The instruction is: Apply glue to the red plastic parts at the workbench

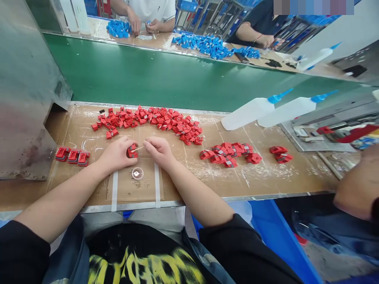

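1. Brown worktop (85, 140) is stretching across mid-frame before you, with three red assemblies (73, 156) sitting in a row at left.
2. Left of centre, your left hand (115, 154) is clasping a red piece (132, 152).
3. Your right hand (159, 152), apart from the left, is pinching a thin stick (139, 148) that is reaching onto that piece.
4. Right of centre, two white bottles (248, 113) are standing.

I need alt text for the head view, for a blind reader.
The left hand holds a red part while the right hand points a thin stick at it, near a round dish on a table. Behind lies a pile of red parts, two white bottles to its right. Beyond, two people work near blue parts.
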The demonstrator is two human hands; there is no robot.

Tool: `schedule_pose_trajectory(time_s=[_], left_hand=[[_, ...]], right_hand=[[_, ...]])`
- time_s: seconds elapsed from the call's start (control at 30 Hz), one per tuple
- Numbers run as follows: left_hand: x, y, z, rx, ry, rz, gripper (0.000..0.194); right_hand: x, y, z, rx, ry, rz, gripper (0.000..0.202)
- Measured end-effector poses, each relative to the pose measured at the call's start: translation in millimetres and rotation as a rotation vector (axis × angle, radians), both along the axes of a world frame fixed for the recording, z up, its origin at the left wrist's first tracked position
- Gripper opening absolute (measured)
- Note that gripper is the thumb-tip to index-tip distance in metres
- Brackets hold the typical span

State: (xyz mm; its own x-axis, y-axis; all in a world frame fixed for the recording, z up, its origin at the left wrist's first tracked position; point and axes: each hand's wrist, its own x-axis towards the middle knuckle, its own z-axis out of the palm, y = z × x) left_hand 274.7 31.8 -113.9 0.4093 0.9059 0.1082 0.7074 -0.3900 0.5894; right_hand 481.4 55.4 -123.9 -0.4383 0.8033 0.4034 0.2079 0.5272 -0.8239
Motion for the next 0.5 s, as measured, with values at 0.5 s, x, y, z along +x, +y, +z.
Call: schedule_pose_trajectory(time_s=[0.5], left_hand=[[1.2,1.0,-2.5,0.013,0.007,0.021,0.029]], right_hand=[[-0.9,2.3,-4.2,0.068,-0.147,-0.093,0.055]])
